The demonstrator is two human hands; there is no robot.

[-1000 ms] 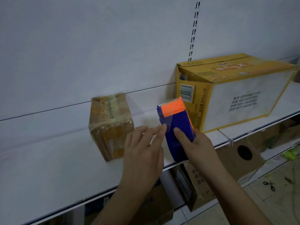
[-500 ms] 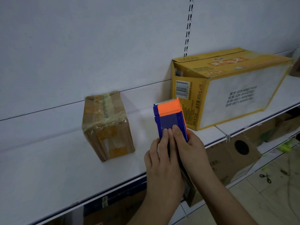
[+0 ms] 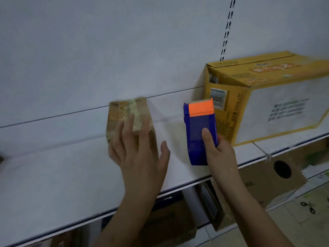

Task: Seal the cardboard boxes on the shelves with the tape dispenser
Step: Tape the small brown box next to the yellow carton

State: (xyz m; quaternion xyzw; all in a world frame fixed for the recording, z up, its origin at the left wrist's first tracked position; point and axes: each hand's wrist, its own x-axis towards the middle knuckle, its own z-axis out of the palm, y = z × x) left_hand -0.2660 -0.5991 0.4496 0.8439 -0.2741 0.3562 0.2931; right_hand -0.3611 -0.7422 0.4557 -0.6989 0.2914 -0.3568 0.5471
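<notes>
Tape dispenser (image 3: 200, 132) sits gripped in my right hand (image 3: 219, 154) over the shelf (image 3: 53, 184), while my left hand (image 3: 138, 154), fingers spread, reaches onto the small box (image 3: 128, 111); next, steadying it to tape.

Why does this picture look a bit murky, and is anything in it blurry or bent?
Head view: the light is dim and bluish, so the white shelf looks grey. The left hand and the small taped box are smeared by motion. The tape dispenser in the right hand is sharper. The wide lens bows the shelf edge, and print on the yellow box is soft.
</notes>
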